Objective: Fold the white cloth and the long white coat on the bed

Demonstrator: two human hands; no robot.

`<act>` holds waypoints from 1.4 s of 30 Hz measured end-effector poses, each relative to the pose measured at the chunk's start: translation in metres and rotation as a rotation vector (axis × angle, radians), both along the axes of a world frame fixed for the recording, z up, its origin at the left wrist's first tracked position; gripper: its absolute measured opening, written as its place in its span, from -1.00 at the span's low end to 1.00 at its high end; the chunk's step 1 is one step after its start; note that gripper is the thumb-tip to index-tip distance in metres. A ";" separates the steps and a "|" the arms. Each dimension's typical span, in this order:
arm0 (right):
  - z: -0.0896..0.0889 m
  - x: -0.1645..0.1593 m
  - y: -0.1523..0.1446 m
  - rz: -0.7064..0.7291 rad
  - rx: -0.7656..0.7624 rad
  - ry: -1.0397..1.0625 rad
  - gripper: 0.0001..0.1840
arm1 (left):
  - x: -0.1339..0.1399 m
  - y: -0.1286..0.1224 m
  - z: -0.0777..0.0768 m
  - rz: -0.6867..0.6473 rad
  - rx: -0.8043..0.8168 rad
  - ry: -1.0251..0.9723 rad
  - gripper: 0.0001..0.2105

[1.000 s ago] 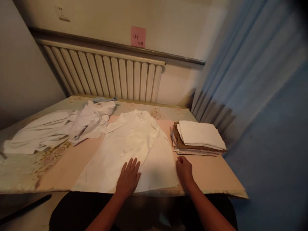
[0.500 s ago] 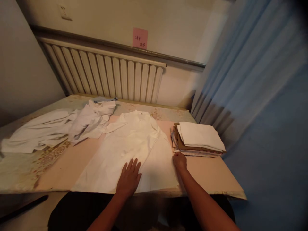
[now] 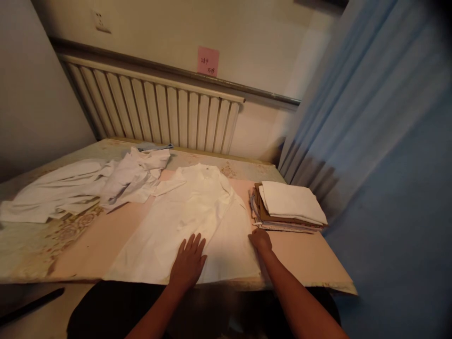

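A white short-sleeved shirt (image 3: 201, 202) lies spread out, collar away from me, on a pink sheet. My left hand (image 3: 188, 261) rests flat on its lower part with the fingers spread. At the shirt's right edge my right hand (image 3: 261, 241) is closed, its fingers pinching the fabric there. The pinched bit itself is hidden by the fingers. Just beyond that hand sits a stack of folded clothes (image 3: 293, 202), with a white piece on top and a brown one beneath.
Crumpled white garments (image 3: 134, 179) lie to the left on the flowered table cover (image 3: 76, 230). The pink sheet (image 3: 300, 249) shows on both sides of the shirt. A radiator (image 3: 158, 108) stands behind the table, and a blue curtain (image 3: 353, 141) hangs at the right.
My right hand has shifted slightly left and toward me along the shirt's edge. The left hand stays flat in place. The view has tilted a little.
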State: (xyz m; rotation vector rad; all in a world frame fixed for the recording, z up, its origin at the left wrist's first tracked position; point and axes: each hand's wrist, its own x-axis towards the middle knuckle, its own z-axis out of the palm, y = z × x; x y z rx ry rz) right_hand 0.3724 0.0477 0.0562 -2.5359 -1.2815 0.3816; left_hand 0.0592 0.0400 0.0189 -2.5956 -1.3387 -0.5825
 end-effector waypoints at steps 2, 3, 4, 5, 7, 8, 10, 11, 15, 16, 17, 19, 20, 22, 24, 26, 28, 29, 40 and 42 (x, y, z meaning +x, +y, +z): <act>0.002 -0.004 -0.002 -0.007 -0.001 0.013 -0.85 | -0.001 0.000 -0.001 -0.002 0.015 0.000 -0.55; 0.003 -0.006 -0.004 -0.016 0.002 0.016 -0.83 | -0.001 0.000 -0.001 -0.004 0.023 -0.002 -0.55; 0.003 -0.009 -0.005 -0.026 0.009 0.011 -0.81 | -0.001 0.000 -0.001 -0.007 0.031 -0.005 -0.55; 0.003 -0.011 -0.007 -0.037 0.017 0.002 -0.80 | -0.002 0.000 -0.001 -0.009 0.039 -0.008 -0.55; 0.002 -0.013 -0.009 -0.051 0.029 -0.014 -0.78 | -0.002 0.001 -0.002 -0.011 0.052 -0.010 -0.55; 0.002 -0.014 -0.010 -0.054 0.034 -0.021 -0.78 | -0.002 0.001 -0.002 -0.010 0.057 -0.007 -0.55; 0.000 -0.014 -0.011 -0.055 0.042 -0.032 -0.79 | -0.002 0.001 -0.003 -0.006 0.061 0.004 -0.55; 0.000 -0.013 -0.011 -0.054 0.046 -0.037 -0.80 | -0.002 0.001 -0.003 -0.005 0.061 0.008 -0.55; 0.000 -0.011 -0.012 -0.040 0.060 -0.052 -0.81 | -0.002 0.001 -0.004 -0.003 0.057 0.002 -0.54; 0.001 -0.011 -0.012 -0.034 0.060 -0.052 -0.82 | -0.002 0.001 -0.003 -0.002 0.055 0.001 -0.55; 0.001 -0.011 -0.013 -0.027 0.058 -0.051 -0.82 | -0.002 0.001 -0.003 -0.001 0.053 0.003 -0.55; 0.002 -0.012 -0.015 -0.015 0.055 -0.049 -0.85 | -0.002 0.001 -0.003 0.001 0.048 0.008 -0.55; 0.003 -0.012 -0.016 -0.010 0.055 -0.048 -0.86 | -0.002 0.001 -0.003 0.001 0.046 0.007 -0.55; 0.004 -0.013 -0.020 -0.001 0.059 -0.048 -0.88 | -0.002 0.002 -0.004 -0.003 0.048 -0.008 -0.55; 0.005 -0.015 -0.025 0.006 0.062 -0.048 -0.88 | -0.002 0.002 -0.005 -0.007 0.052 -0.024 -0.55; 0.006 -0.017 -0.031 0.011 0.062 -0.049 -0.89 | -0.003 0.002 -0.005 -0.010 0.057 -0.023 -0.55; 0.006 -0.020 -0.038 0.016 0.062 -0.053 -0.90 | -0.003 0.002 -0.005 -0.008 0.062 -0.009 -0.55; 0.006 -0.021 -0.041 0.019 0.061 -0.055 -0.89 | -0.003 0.002 -0.005 -0.006 0.067 -0.002 -0.55; -0.006 -0.022 -0.068 0.089 0.046 -0.099 -0.86 | -0.004 0.005 -0.014 0.010 0.141 0.026 -0.55; -0.006 -0.023 -0.069 0.086 0.037 -0.109 -0.86 | -0.004 0.006 -0.015 0.013 0.146 0.038 -0.54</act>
